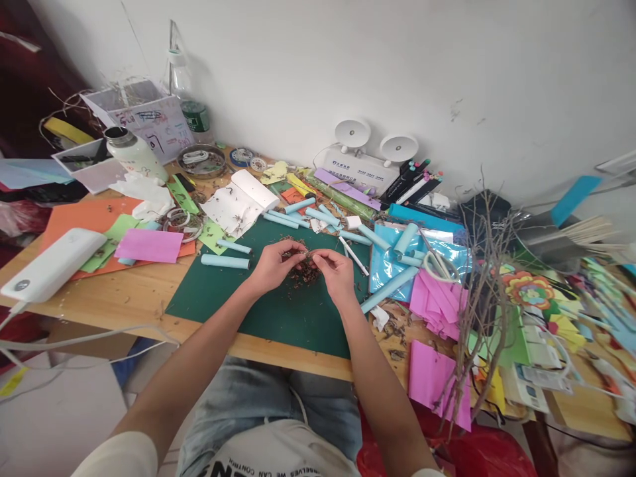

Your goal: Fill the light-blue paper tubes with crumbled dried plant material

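Note:
Both hands meet over a dark green cutting mat (218, 298), above a small heap of brown dried plant bits (304, 275). My left hand (278, 265) has its thumb and fingers pinched together at the heap's upper edge. Opposite it, my right hand (334, 270) also pinches, its fingertips almost touching the left ones. A small bit of the dried plant seems to be between the fingertips, though it is mostly hidden. Light blue paper tubes lie around the mat, one paper tube (224, 262) left of my left hand.
Scissors (440, 265) rest by pink paper (434, 301) on the right. Bare twigs (489, 298) stand at the right edge. A white power bank (52, 265), an open white bottle (134, 152) and a paper roll (256, 192) are leftward. An emergency light (362, 165) stands against the wall.

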Demonstrator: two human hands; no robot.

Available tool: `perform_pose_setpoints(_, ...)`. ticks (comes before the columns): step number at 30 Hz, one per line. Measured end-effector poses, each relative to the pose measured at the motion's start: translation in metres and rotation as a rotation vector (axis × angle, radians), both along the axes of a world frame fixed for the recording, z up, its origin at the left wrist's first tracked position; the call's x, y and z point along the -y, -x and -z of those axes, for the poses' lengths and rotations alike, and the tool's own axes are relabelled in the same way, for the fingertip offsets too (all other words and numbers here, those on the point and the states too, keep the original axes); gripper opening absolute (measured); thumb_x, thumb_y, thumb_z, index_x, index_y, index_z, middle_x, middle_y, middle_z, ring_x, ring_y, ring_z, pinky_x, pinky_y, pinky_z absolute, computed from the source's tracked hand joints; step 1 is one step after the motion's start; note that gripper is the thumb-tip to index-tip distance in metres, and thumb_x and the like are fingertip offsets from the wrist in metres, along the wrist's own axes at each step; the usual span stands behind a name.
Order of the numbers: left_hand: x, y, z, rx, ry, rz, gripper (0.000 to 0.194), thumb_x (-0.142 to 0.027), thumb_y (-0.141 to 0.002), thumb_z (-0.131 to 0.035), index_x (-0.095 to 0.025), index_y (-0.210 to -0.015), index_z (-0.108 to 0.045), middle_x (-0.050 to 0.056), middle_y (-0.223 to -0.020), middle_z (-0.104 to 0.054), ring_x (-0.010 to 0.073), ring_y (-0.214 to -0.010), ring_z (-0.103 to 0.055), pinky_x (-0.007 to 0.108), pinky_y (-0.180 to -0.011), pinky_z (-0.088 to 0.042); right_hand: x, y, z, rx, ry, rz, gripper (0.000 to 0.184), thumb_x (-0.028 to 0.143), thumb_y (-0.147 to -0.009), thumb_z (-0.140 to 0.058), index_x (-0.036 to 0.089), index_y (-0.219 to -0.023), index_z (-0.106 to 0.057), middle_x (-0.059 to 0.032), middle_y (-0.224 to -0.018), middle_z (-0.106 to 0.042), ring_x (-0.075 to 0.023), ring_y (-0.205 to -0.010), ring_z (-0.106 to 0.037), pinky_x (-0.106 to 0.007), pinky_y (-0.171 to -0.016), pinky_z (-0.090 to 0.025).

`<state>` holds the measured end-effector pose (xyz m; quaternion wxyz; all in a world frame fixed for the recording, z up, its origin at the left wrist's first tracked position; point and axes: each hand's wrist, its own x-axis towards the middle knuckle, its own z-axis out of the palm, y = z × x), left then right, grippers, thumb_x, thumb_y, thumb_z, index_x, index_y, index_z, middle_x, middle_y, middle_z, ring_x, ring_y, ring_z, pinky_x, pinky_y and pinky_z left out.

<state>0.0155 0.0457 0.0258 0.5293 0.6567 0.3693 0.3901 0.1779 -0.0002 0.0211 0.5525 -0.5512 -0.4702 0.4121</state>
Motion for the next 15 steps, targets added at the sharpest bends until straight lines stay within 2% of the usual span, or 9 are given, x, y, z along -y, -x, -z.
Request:
perform_pose_setpoints(4, 0.0, 0.0, 0.001, -0.029, 0.02, -0.008, 0.028, -0.042, -0.085, -0.061, -0.017, -0.097, -0.066, 0.005, -0.088, -0.067, 0.0127, -0.06, -0.062, 0.025, -0.059, -0.053, 0.005, 0.004, -0.005, 0.096, -0.089, 0.004, 0.023, 0.033, -0.079, -0.067, 0.022, -0.099, -0.071, -0.004, -0.092, -0.072, -0.0188, -0.083, -0.068, -0.033, -0.078, -0.055)
perform_pose_setpoints(7, 0.001, -0.001, 0.003, -0.046, 0.034, 0.017, 0.029, -0.043, -0.085, -0.061, -0.017, -0.096, -0.067, 0.004, -0.085, -0.067, 0.0128, -0.059, -0.062, 0.025, -0.058, -0.052, 0.009, 0.005, -0.01, 0.29, -0.175, 0.034, 0.015, 0.031, -0.084, -0.062, 0.023, -0.092, -0.073, -0.0044, -0.093, -0.072, -0.0187, -0.085, -0.067, -0.032, -0.079, -0.054)
perform_pose_setpoints(10, 0.002, -0.002, 0.002, -0.055, 0.009, 0.041, 0.029, -0.043, -0.085, -0.06, -0.017, -0.094, -0.067, 0.004, -0.083, -0.066, 0.013, -0.06, -0.06, 0.025, -0.058, -0.05, 0.01, 0.006, -0.01, 0.409, -0.184, 0.066, 0.016, 0.03, -0.086, -0.057, 0.023, -0.085, -0.071, -0.0049, -0.089, -0.07, -0.0188, -0.083, -0.065, -0.033, -0.08, -0.052)
perform_pose_setpoints(12, 0.003, -0.004, 0.002, -0.048, -0.002, 0.062, 0.028, -0.043, -0.086, -0.058, -0.017, -0.093, -0.066, 0.004, -0.081, -0.065, 0.0124, -0.06, -0.058, 0.024, -0.058, -0.049, 0.008, 0.006, -0.006, 0.319, -0.121, 0.061, 0.014, 0.03, -0.085, -0.057, 0.021, -0.084, -0.068, -0.0041, -0.083, -0.068, -0.018, -0.077, -0.063, -0.032, -0.074, -0.052)
perform_pose_setpoints(15, 0.003, -0.006, 0.001, 0.006, 0.042, 0.1, 0.027, -0.042, -0.087, -0.058, -0.016, -0.093, -0.064, 0.002, -0.078, -0.063, 0.0111, -0.059, -0.055, 0.023, -0.057, -0.046, 0.002, 0.006, 0.002, 0.006, -0.015, 0.037, 0.014, 0.033, -0.081, -0.059, 0.02, -0.083, -0.064, -0.0003, -0.07, -0.063, -0.0155, -0.064, -0.06, -0.029, -0.064, -0.052)
